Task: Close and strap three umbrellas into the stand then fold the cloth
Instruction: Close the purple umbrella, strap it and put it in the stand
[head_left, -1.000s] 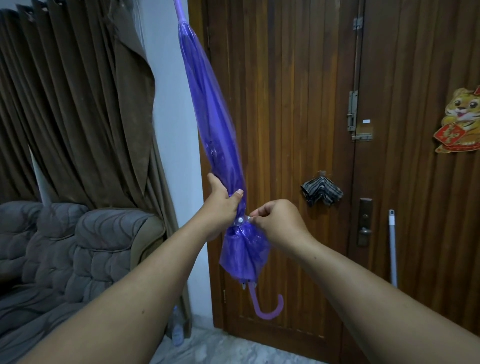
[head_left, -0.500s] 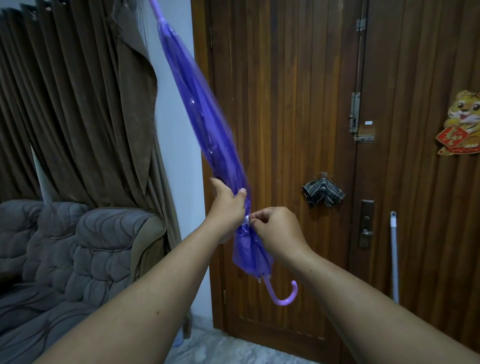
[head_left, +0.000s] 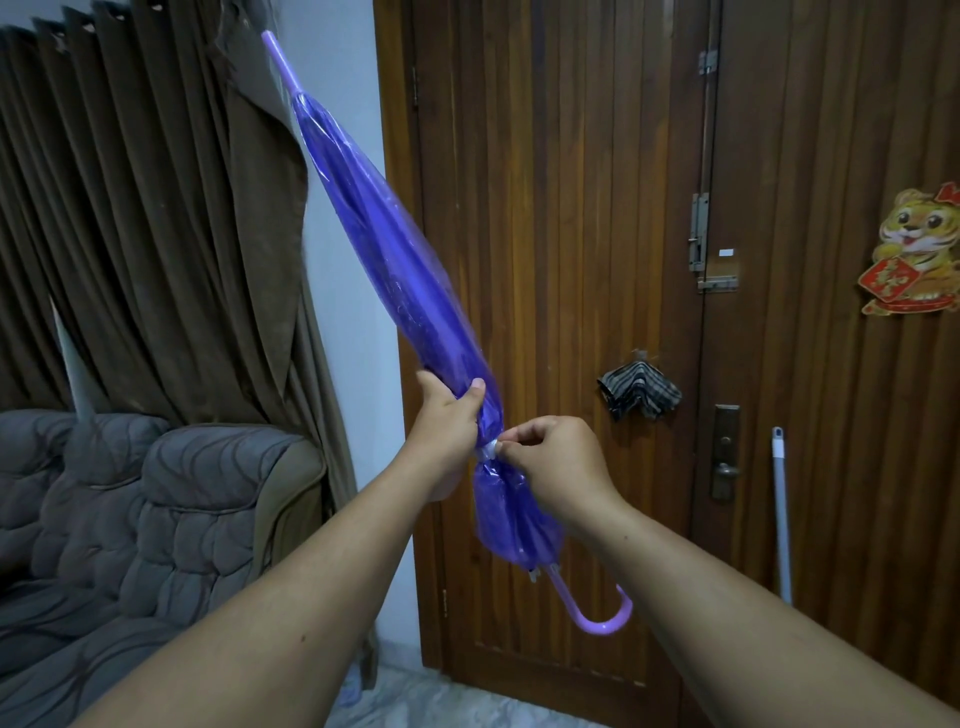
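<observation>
Hands (head_left: 449, 426) around glossy, seemingly strapped umbrella (head_left: 395, 270)

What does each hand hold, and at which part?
The left hand grips the closed translucent purple umbrella around its gathered canopy. The right hand pinches the white strap just below.

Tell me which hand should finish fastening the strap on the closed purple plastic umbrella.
Right. The right hand already pinches the white strap at the gathered canopy, while the left hand is wrapped around the closed purple plastic umbrella just above, steadying it.
</observation>
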